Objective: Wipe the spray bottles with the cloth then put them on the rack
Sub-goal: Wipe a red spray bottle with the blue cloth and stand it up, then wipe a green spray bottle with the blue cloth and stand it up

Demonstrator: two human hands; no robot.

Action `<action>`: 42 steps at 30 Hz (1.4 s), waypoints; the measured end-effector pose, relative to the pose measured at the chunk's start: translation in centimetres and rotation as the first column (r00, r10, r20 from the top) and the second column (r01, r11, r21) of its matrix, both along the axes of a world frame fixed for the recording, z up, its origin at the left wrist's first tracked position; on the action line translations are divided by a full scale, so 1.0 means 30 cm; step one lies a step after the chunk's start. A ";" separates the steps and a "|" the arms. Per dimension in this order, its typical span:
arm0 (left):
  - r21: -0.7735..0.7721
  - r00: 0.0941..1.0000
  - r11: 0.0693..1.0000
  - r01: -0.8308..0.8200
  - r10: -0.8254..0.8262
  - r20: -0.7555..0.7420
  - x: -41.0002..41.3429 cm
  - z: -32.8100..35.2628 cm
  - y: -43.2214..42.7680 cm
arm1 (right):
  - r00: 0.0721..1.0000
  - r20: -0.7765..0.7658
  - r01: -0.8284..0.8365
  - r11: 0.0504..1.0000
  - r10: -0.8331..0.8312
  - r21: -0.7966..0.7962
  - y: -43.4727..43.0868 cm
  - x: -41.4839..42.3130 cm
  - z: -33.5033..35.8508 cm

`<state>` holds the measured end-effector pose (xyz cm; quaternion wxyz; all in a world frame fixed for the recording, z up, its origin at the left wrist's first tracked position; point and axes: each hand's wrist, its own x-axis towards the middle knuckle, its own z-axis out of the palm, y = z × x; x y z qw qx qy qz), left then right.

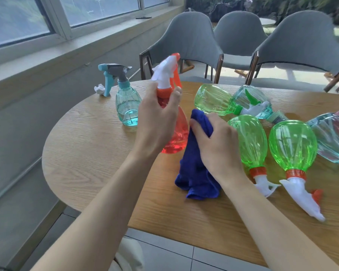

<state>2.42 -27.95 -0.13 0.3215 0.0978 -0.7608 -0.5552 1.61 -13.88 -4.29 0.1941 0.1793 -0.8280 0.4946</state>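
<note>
My left hand (158, 120) grips the neck of a red spray bottle (177, 133) with a white and orange trigger head, holding it upright just above the wooden table (90, 153). My right hand (217, 145) holds a blue cloth (196, 169) against the red bottle's right side. A teal spray bottle (126, 106) stands upright to the left. Three green bottles (213, 99) (250, 141) (293, 145) and a pale blue one (333, 137) lie on their sides to the right. No rack is in view.
Another teal bottle (250, 98) lies behind the green ones. A crumpled white tissue (99, 89) sits at the table's far left edge. Three grey chairs (188, 45) stand behind the table. A window sill (67, 53) runs along the left wall.
</note>
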 end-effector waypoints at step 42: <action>-0.394 0.933 0.898 -0.195 0.294 0.207 0.025 -0.119 -0.195 | 0.958 0.239 -0.143 0.985 0.161 -0.093 0.016 -0.040 -0.003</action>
